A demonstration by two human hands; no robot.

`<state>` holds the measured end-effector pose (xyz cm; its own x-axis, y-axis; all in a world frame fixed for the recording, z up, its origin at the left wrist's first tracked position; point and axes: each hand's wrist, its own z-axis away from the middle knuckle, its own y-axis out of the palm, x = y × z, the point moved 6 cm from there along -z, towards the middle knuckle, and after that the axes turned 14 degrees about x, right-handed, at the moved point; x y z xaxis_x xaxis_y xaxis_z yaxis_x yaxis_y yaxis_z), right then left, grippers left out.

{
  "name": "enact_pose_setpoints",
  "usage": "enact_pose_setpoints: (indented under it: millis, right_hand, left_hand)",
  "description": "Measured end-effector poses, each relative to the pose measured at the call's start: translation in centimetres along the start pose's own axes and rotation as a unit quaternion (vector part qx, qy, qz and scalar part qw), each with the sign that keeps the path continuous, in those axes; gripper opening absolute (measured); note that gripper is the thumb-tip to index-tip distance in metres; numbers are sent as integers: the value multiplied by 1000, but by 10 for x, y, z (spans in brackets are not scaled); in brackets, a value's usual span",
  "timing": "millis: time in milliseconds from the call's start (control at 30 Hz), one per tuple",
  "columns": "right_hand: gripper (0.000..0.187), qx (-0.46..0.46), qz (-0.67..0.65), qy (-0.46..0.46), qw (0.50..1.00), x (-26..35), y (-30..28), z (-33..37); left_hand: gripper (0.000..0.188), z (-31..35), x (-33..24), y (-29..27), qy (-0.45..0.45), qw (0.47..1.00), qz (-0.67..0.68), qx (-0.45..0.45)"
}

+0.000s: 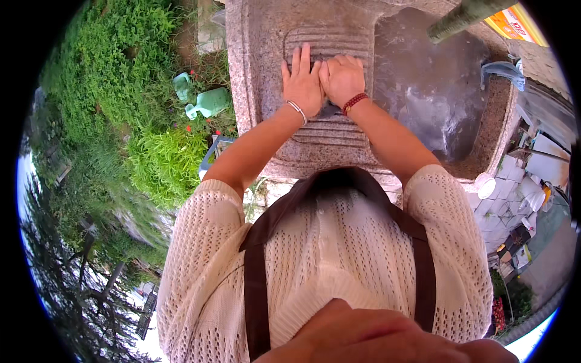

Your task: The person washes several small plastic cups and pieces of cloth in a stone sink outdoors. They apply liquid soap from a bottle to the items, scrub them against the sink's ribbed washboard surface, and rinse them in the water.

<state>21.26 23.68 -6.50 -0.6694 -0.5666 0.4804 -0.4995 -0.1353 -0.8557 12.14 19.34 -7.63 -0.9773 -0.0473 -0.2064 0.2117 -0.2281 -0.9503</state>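
Left hand (304,86) spread flat on top-centre washboard (339,41); right hand (344,78) curled, can't tell if clamped. Board's probably rigid, heavy, slick; brace mid-ribs.

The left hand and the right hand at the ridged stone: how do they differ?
The left hand is flatter, fingers extended and spread; the right hand has its fingers curled. The left hand's wrist wears a pale bracelet; the right hand's, a red bracelet. Both are at the ridged stone washboard.

Outdoors in daylight — dense green plants (115,72) at left, pale paving (500,189) at right.
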Motion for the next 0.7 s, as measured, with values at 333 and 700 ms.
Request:
enact_pose_setpoints:
  millis: [333, 700]
  right_hand:
    - [10, -113, -244, 49, 962, -3, -103, -13]
    - [24, 184, 132, 481, 847, -248, 41, 176]
  left_hand:
    - [37, -6, 45, -21, -89, 988, 30, -124]
    - [37, -7, 45, -27, -81, 986, 35, -138]
